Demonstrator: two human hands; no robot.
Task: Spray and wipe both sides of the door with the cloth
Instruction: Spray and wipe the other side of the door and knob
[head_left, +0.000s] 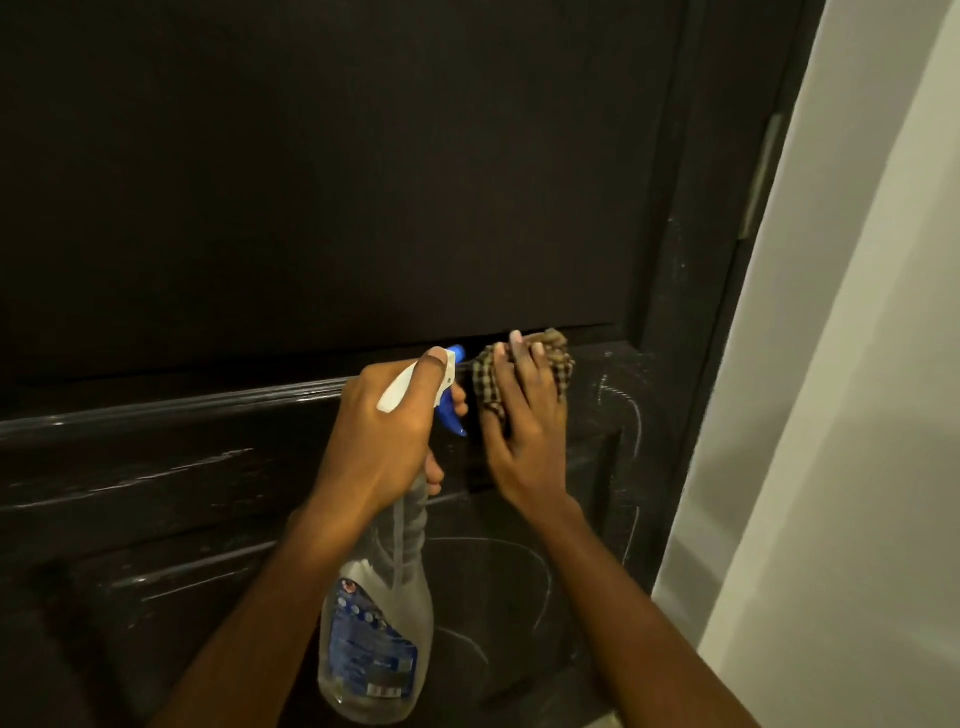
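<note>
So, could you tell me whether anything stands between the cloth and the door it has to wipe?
Nothing visible does. The right hand presses the checked cloth straight against the dark door, and the spray bottle gripped by the left hand hangs to the cloth's left, not in front.

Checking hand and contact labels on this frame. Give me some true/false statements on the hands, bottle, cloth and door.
1. The left hand grips the bottle. True.
2. The cloth lies on the floor. False: the right hand presses it against the door.
3. The bottle has a red trigger. False: the trigger is blue.
4. Pale curved marks show on the lower part of the door. True.
5. A light wall stands to the right of the door. True.
</note>
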